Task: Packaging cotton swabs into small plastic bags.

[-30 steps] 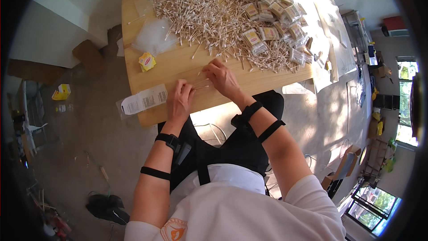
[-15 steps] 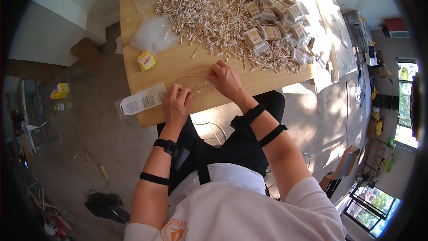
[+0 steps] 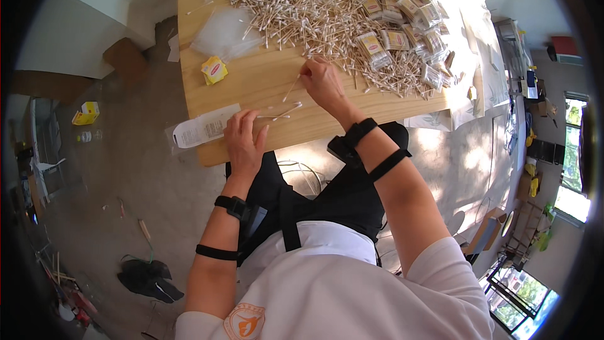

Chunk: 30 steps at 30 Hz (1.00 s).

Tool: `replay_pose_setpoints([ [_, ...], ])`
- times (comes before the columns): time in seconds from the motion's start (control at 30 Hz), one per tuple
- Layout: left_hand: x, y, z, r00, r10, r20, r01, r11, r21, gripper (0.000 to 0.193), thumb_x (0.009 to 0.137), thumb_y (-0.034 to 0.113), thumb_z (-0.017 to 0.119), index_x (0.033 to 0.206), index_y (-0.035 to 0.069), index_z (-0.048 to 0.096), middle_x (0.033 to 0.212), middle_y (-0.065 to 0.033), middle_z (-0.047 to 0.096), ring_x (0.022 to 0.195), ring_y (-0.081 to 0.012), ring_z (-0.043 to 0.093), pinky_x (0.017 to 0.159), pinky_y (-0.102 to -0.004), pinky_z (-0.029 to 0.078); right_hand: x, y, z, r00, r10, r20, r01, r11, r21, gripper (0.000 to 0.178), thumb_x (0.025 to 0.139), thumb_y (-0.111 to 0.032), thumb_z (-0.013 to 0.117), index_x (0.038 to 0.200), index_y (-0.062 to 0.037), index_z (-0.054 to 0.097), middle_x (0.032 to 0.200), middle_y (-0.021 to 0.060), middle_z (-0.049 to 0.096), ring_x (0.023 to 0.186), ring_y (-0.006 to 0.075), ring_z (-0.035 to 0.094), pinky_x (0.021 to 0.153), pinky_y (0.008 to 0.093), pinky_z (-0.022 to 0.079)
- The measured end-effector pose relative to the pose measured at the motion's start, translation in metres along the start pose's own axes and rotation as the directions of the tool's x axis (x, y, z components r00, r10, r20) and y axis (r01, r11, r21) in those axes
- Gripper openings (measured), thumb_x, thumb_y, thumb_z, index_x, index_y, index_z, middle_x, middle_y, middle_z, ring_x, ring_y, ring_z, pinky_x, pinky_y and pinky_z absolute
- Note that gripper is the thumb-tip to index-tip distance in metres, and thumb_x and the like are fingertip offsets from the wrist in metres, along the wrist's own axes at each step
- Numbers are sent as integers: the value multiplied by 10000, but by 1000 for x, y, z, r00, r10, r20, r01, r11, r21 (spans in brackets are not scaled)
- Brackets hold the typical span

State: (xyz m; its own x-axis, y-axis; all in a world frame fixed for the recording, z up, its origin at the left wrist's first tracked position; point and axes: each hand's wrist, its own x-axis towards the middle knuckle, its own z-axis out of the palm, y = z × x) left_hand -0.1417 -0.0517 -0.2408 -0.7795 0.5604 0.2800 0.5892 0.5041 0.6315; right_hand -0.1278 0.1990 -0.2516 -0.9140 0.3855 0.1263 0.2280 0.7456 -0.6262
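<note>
A cotton swab (image 3: 290, 88) is pinched in the fingers of my right hand (image 3: 324, 85), just in front of the big heap of loose swabs (image 3: 283, 16). My left hand (image 3: 244, 141) rests at the table's near edge with thumb and fingers apart. Close to its fingertips, a few loose swabs (image 3: 281, 115) lie on the wood. Touching or just beside that hand is a clear packet with a white printed panel (image 3: 204, 127). Whether any fingers press on it cannot be made out.
Filled swab packs (image 3: 395, 40) are piled on the right of the heap. Clear plastic bags (image 3: 225, 33) and yellow folded cards (image 3: 214, 70) lie on the left of the wooden table (image 3: 264, 82). A yellow box (image 3: 86, 113) stands on the floor.
My right hand has shifted slightly up, away from the left, with the swab now pointing down-left. The left hand's fingers have spread, and swabs lie beside them.
</note>
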Motion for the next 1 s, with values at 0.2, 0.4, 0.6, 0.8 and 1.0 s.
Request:
replay_pose_setpoints([
  [0.2,13,-7,1,999,-14,38,13,1000,20,205,869,98,698,1064,97,633,1042,-76,574,991,-295,569,855,-439,430,-47,-17,-19,987,-131,92,105,964,246,64,845,-57,646,905,-40,660,924,125,632,803,361,655,698,434,528],
  [0.4,22,0,7,997,8,81,-10,1000,26,104,854,64,698,924,71,622,931,-66,589,910,-297,594,814,-424,440,-75,-21,-11,986,-104,127,90,989,118,79,856,-93,673,920,-52,653,947,124,615,808,362,648,698,446,526],
  [0.6,27,2,8,996,1,85,-4,999,35,114,852,67,704,935,82,628,947,-65,592,914,-291,596,820,-419,442,-94,-19,-23,997,-10,74,6,999,50,62,860,-82,672,877,-39,632,918,131,595,824,365,638,692,443,518],
  [0.8,33,16,13,1000,-15,-8,14,998,-67,166,833,97,739,971,82,648,1011,-59,585,947,-276,600,826,-414,437,-66,-11,-36,996,51,-76,-40,989,142,49,866,-56,656,891,-33,621,905,132,609,781,341,629,665,419,498],
  [1.0,21,-1,17,986,41,164,-47,998,33,263,827,132,746,1066,90,642,1104,-86,575,1033,-294,575,875,-423,432,-42,-10,-24,996,53,-74,-40,986,163,53,868,-72,656,894,-38,625,903,131,608,784,340,627,676,419,495],
])
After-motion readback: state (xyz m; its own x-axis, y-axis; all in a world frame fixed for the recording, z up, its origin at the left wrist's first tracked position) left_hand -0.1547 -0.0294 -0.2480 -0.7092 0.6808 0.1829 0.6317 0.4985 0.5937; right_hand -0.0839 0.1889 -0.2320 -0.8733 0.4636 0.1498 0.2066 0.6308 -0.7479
